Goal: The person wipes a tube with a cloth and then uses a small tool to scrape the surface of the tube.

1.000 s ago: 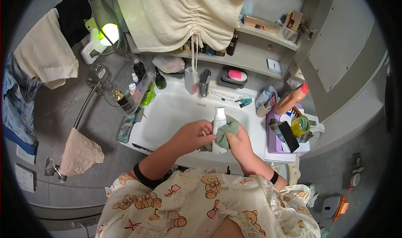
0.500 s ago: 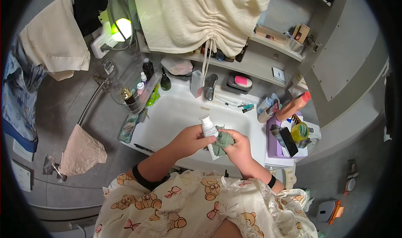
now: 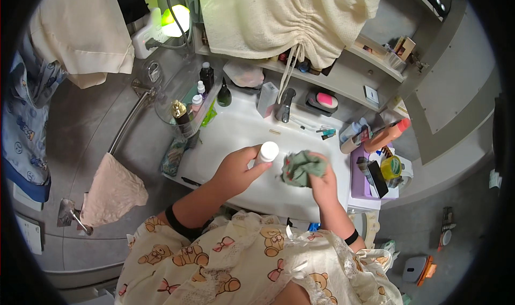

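Over the white sink, my left hand is closed around a white bottle, its cap end tipped up toward me. My right hand grips a crumpled green cloth with small reddish spots. A gap lies between the bottle and the cloth. Behind them, at the sink's back edge, stand a dark faucet and an upright pale box.
A clear rack with several bottles hangs at the left, near a rail holding a pink cloth. On the right is a purple box with a black phone and yellow tape. An open cabinet door juts out at upper right.
The cloth has come away from the bottle and moved right with my right hand. My left hand has tilted the bottle so its cap faces me. The whole view has shifted slightly.
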A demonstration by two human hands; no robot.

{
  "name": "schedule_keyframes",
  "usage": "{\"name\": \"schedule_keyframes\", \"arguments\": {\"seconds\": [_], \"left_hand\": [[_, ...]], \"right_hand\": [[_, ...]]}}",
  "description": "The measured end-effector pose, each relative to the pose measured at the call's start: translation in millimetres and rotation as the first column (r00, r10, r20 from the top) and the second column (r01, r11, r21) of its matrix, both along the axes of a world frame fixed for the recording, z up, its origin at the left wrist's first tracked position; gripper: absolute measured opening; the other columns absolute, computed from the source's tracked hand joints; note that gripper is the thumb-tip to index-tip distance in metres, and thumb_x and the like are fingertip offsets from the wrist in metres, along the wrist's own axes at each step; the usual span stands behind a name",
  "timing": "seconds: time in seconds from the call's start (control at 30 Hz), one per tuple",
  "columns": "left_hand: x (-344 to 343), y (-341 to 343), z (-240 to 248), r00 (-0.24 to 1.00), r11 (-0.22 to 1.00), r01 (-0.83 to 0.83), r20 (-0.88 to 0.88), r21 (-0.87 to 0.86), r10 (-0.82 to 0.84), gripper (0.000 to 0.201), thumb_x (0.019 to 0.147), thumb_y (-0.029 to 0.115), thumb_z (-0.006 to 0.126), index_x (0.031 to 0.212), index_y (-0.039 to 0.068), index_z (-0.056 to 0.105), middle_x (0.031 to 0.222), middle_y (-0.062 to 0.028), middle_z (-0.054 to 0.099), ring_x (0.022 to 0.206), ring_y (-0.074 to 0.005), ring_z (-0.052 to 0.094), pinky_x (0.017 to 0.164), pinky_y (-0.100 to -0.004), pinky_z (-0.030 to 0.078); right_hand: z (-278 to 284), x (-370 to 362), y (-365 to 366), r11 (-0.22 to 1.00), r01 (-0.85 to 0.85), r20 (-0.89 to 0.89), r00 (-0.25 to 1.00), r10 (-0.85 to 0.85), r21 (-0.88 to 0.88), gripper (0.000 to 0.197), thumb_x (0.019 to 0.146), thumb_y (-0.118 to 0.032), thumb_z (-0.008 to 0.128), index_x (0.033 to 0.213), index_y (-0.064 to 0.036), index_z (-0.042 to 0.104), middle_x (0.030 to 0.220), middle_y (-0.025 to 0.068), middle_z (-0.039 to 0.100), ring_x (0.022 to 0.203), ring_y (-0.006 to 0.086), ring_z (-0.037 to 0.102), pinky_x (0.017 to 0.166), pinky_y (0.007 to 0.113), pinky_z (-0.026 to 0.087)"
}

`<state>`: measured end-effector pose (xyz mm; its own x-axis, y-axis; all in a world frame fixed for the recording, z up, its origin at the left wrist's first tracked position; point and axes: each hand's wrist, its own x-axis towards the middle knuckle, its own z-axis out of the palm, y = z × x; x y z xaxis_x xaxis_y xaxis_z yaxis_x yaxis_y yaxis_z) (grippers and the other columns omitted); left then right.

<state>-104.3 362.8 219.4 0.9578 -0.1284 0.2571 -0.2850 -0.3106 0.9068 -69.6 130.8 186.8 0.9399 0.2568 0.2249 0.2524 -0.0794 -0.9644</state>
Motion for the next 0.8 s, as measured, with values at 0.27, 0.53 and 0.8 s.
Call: {"name": "schedule_keyframes", "arguments": {"seconds": [0.27, 0.53, 0.8], "left_hand": [[-10, 21, 1, 0.986, 0.964, 0.163, -0.018, 0.21, -0.163, 0.04, 0.085, 0.025, 0.054, 0.12, 0.007, 0.047, 0.101, -0.0147, 0.056, 0.092, -0.0291, 0.055, 0.077, -0.0351, 0.045], [-17, 36, 7, 0.964, 0.942, 0.265, -0.087, 0.208, -0.252, 0.04, 0.084, 0.016, 0.053, 0.122, 0.006, 0.046, 0.095, -0.0157, 0.059, 0.084, -0.0291, 0.058, 0.074, -0.0341, 0.044], [-26, 42, 2, 0.973, 0.952, 0.208, 0.048, 0.223, -0.224, 0.04, 0.085, 0.017, 0.054, 0.122, 0.006, 0.046, 0.099, -0.0179, 0.059, 0.087, -0.0316, 0.058, 0.075, -0.0357, 0.045]], "right_hand": [[51, -39, 39, 0.941, 0.049, 0.086, 0.993, -0.082, 0.335, 0.074, 0.079, -0.01, 0.062, 0.136, -0.004, 0.014, 0.126, 0.0182, 0.043, 0.114, 0.0259, 0.048, 0.093, 0.036, 0.041], [37, -44, 62, 0.972, -0.043, 0.255, 0.961, 0.103, -0.232, 0.058, 0.07, -0.003, 0.065, 0.123, -0.0016, 0.042, 0.128, 0.0195, 0.045, 0.117, 0.0277, 0.047, 0.096, 0.034, 0.038], [41, -58, 84, 0.964, 0.177, 0.316, 0.943, -0.108, -0.198, 0.043, 0.067, 0.004, 0.059, 0.11, 0.0005, 0.053, 0.118, 0.0173, 0.055, 0.106, 0.0304, 0.055, 0.09, 0.034, 0.043]]}}
